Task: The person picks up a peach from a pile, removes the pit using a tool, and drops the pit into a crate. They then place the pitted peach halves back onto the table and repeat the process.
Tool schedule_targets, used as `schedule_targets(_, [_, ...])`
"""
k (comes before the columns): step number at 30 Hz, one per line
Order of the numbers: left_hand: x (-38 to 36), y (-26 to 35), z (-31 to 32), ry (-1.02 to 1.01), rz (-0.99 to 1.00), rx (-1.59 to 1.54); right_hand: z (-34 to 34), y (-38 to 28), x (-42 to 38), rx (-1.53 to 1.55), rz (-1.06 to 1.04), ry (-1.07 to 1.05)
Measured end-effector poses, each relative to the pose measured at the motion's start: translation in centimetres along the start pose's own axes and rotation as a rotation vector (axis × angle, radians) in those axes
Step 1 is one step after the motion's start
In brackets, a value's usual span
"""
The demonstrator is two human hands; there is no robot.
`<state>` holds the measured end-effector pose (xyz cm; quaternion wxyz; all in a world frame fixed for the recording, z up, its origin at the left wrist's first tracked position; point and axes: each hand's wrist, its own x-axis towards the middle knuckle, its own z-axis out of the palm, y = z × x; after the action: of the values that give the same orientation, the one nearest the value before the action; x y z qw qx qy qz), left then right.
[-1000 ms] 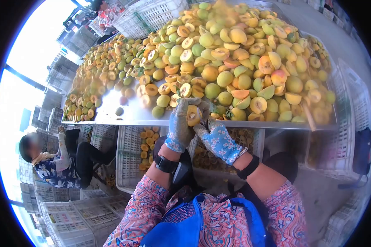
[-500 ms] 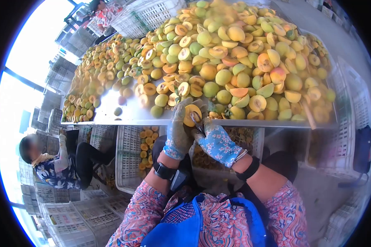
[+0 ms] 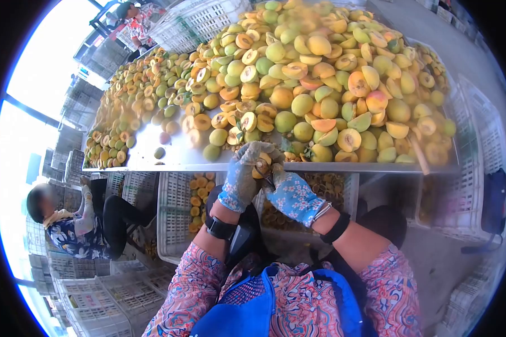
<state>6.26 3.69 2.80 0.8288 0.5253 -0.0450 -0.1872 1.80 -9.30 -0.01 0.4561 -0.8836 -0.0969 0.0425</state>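
Observation:
My left hand [image 3: 243, 178], in a blue floral glove with soiled grey fingers, is closed round a halved yellow peach [image 3: 261, 167] at the table's front edge. Its cut face is turned up toward me and shows a dark centre. Against the fruit's lower right side, my right hand [image 3: 291, 196], gloved alike, is closed on a small metal tool [image 3: 270, 180]. Most of that tool is hidden by fingers and fruit. Just beyond my hands, a large heap of whole and halved peaches [image 3: 320, 84] covers much of the metal table [image 3: 146, 143].
Below the table edge stand a white crate [image 3: 174, 213] of peach halves and another crate [image 3: 351, 196] with brownish pieces. A seated person [image 3: 78, 224] is at left, another person [image 3: 138, 25] at the far left corner. Stacked crates [image 3: 101, 297] stand lower left; more crates [image 3: 461, 185] are at right.
Both hands have drawn closer round the peach half, and the left fingers now curl over its top. The metal tool shows less than before. The far person has shifted slightly.

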Motion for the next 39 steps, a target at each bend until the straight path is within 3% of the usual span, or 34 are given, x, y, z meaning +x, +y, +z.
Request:
schedule_targets(2, [0.0, -0.7, 0.3, 0.053, 0.050, 0.030, -0.6, -1.0, 0.0, 0.067, 0.027, -0.015])
schedule_targets(4, [-0.2, -1.2, 0.7, 0.141, 0.118, 0.008, -1.8, -2.2, -0.3, 0.443, 0.266, -0.225])
schedule_targets(5, [-0.2, -1.5, 0.3, 0.146, 0.116, 0.006, -2.1, -2.4, -0.4, 0.443, 0.269, -0.230])
schedule_targets(7, [-0.2, -2.1, -0.3, 0.132, 0.170, -0.013, -2.4, -2.7, -0.4, 0.901, 0.478, -0.349])
schedule_targets(8, [-0.1, -2.0, -0.3, 0.132, 0.170, -0.012, -1.0, -1.4, 0.1, 0.554, 0.343, -0.281])
schedule_targets(9, [-0.1, -2.0, -0.2, 0.151, 0.145, 0.009, -0.7, -0.9, 0.2, 0.554, 0.342, -0.280])
schedule_targets(11, [-0.1, -1.6, 0.5, 0.169, 0.114, 0.031, -0.8, -0.9, 0.1, 0.089, 0.046, -0.111])
schedule_targets(16, [0.6, -1.8, 0.4, 0.206, 0.080, 0.026, -1.6, -1.4, 0.2, 0.277, 0.133, -0.142])
schedule_targets(18, [0.4, -2.0, 0.5, 0.209, 0.117, 0.069, -2.3, -1.5, 0.5, 0.570, 0.417, -0.376])
schedule_targets(19, [0.2, -1.9, 0.9, 0.203, 0.119, 0.074, -1.9, -1.0, 0.4, 0.572, 0.421, -0.371])
schedule_targets(21, [0.1, -1.5, 1.5, 0.199, 0.120, 0.078, -0.7, 0.1, 0.3, 0.078, 0.037, -0.091])
schedule_targets(23, [0.2, -0.9, 1.5, 0.206, -0.039, -0.146, -0.8, -0.2, 0.3, 0.063, 0.104, -0.125])
schedule_targets(24, [0.5, -1.0, 1.3, 0.237, -0.059, -0.097, -0.7, 0.0, 0.4, 0.101, 0.082, -0.135])
schedule_targets(25, [0.6, -1.3, 0.8, 0.234, -0.059, -0.096, -0.6, 0.1, 0.5, 0.140, 0.060, -0.145])
schedule_targets(26, [0.6, -1.6, 0.3, 0.215, -0.028, -0.062, -2.2, -1.5, 0.3, 0.270, 0.232, -0.273])
schedule_targets(27, [0.6, -2.0, -0.2, 0.196, 0.002, -0.027, -2.6, -1.9, 0.2, 0.272, 0.233, -0.274])
schedule_targets(33, [0.7, -1.7, 0.0, 0.183, -0.027, 0.079, -1.2, -0.6, 0.2, 0.042, 0.036, -0.247])
schedule_targets(35, [0.5, -1.5, 0.1, 0.159, -0.018, 0.076, -1.4, -0.9, 0.2, 0.043, -0.053, -0.146])
schedule_targets(37, [0.3, -1.4, 0.3, 0.154, -0.044, 0.022, -2.7, -1.5, 0.1, 0.551, 0.391, -0.463])
schedule_targets(38, [0.2, -1.5, 0.3, 0.154, -0.048, 0.022, -2.9, -1.5, -0.2, 0.763, 0.427, -0.487])
schedule_targets(39, [0.3, -1.6, 0.1, 0.177, -0.067, 0.020, -3.0, -1.1, -0.3, 0.765, 0.430, -0.487])
